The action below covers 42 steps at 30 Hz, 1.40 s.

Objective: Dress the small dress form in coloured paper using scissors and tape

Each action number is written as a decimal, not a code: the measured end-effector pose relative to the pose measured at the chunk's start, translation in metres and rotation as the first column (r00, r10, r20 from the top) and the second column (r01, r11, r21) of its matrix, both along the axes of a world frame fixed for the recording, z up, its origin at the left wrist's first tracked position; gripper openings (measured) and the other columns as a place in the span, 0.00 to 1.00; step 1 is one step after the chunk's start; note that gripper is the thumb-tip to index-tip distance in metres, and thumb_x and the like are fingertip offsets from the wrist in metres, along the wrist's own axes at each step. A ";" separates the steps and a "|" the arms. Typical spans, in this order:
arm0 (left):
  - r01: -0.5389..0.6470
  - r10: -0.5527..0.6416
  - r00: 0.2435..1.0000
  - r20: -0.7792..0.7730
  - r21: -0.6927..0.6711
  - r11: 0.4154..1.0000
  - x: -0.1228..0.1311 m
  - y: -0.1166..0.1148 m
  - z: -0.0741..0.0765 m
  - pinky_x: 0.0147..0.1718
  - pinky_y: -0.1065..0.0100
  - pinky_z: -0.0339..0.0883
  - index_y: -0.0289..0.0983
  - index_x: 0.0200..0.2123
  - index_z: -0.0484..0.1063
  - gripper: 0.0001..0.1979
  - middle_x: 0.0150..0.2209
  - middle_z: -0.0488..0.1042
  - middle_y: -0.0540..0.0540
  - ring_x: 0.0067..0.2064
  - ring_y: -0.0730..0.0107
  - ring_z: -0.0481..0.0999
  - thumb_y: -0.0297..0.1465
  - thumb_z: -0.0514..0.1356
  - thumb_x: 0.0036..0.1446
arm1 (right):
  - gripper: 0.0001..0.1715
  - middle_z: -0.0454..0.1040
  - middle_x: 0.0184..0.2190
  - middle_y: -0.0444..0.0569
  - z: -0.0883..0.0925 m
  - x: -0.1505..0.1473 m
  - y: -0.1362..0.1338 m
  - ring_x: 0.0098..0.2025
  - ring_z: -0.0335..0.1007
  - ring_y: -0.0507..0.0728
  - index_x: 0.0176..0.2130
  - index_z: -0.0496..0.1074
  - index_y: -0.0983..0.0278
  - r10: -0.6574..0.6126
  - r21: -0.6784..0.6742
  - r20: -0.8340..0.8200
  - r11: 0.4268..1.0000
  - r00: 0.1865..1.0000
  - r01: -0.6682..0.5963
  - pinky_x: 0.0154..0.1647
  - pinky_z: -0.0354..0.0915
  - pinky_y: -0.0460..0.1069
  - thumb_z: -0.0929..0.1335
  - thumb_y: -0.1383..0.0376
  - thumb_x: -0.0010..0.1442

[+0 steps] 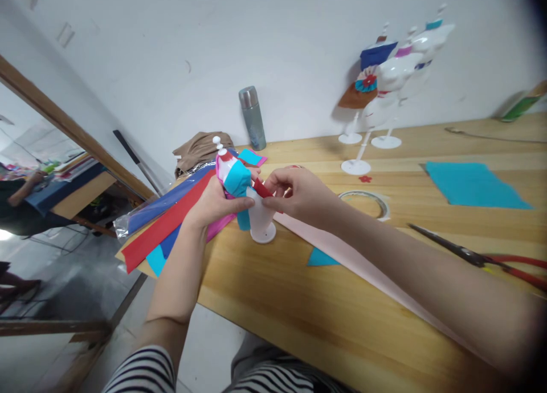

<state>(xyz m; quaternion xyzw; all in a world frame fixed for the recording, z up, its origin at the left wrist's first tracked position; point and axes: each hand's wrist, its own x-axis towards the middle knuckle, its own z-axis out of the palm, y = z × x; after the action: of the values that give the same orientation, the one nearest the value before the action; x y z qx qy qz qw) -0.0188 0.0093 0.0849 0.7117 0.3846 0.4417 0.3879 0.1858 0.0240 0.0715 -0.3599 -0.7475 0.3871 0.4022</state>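
A small white dress form (pixel 258 213), tilted to the left, stands on the wooden table, dressed in turquoise cloth (pixel 237 178) with a pink edge and a red band at the neck. My left hand (pixel 217 202) is wrapped round its side, the thumb lying across the front at the waist. With fingers pinched together, my right hand (pixel 294 193) holds a narrow red fabric strip (pixel 262 188) against the form's other side. The far end of that strip is partly hidden by my fingers.
Fabric strips (pixel 166 236) lie at the left edge. Scissors (pixel 465 253), a tape roll (pixel 384 206), a turquoise cloth piece (pixel 474 184) and a pale pink strip (pixel 363 265) lie rightward. Other dress forms (pixel 395 74) and a flask (pixel 253 119) stand behind. A person's arm (pixel 26 189) shows far left.
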 end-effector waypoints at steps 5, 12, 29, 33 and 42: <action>0.002 -0.002 1.000 -0.002 0.001 1.000 0.001 -0.003 0.002 0.48 0.57 0.76 0.38 0.39 0.77 0.16 0.47 0.80 0.41 0.49 0.54 0.80 0.32 0.73 0.45 | 0.09 0.72 0.25 0.45 -0.007 -0.005 -0.012 0.30 0.66 0.56 0.25 0.66 0.59 -0.152 0.252 -0.021 0.956 0.988 0.153 0.34 0.60 0.52 0.70 0.68 0.51; -0.008 0.008 0.999 -0.037 0.018 1.000 0.003 -0.004 0.000 0.45 0.59 0.77 0.39 0.39 0.77 0.14 0.47 0.80 0.42 0.47 0.55 0.81 0.33 0.71 0.47 | 0.07 0.75 0.28 0.47 -0.009 -0.005 -0.021 0.31 0.69 0.58 0.28 0.66 0.58 -0.191 0.358 -0.018 0.915 0.981 0.185 0.34 0.61 0.52 0.68 0.67 0.57; -0.028 0.029 0.999 -0.035 0.032 0.999 0.005 -0.005 0.000 0.44 0.59 0.78 0.39 0.40 0.77 0.14 0.46 0.81 0.42 0.46 0.55 0.82 0.33 0.71 0.49 | 0.07 0.77 0.30 0.50 -0.003 -0.009 -0.035 0.32 0.72 0.59 0.30 0.72 0.58 -0.164 0.385 0.036 0.913 0.986 0.138 0.34 0.63 0.53 0.66 0.66 0.61; -0.022 0.024 0.999 -0.034 0.061 0.998 0.004 -0.003 0.002 0.49 0.56 0.76 0.39 0.36 0.75 0.13 0.45 0.81 0.43 0.50 0.53 0.80 0.34 0.71 0.46 | 0.10 0.79 0.32 0.48 -0.003 -0.007 -0.030 0.33 0.74 0.58 0.32 0.74 0.59 -0.102 0.349 -0.011 0.932 0.995 0.100 0.36 0.65 0.52 0.64 0.70 0.61; -0.061 0.064 0.997 -0.033 0.081 0.995 0.000 0.000 0.000 0.45 0.61 0.76 0.38 0.34 0.75 0.12 0.40 0.81 0.45 0.44 0.58 0.81 0.29 0.70 0.44 | 0.08 0.76 0.28 0.43 -0.002 -0.010 -0.016 0.32 0.77 0.56 0.32 0.71 0.61 0.107 -0.151 -0.375 0.973 0.921 -0.175 0.39 0.75 0.52 0.67 0.74 0.56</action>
<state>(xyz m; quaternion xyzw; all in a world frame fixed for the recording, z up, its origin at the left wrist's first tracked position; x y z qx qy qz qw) -0.0185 0.0090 0.0852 0.7219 0.3956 0.4558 0.3384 0.1761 0.0081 0.0698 -0.2622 -0.6456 0.5416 0.4702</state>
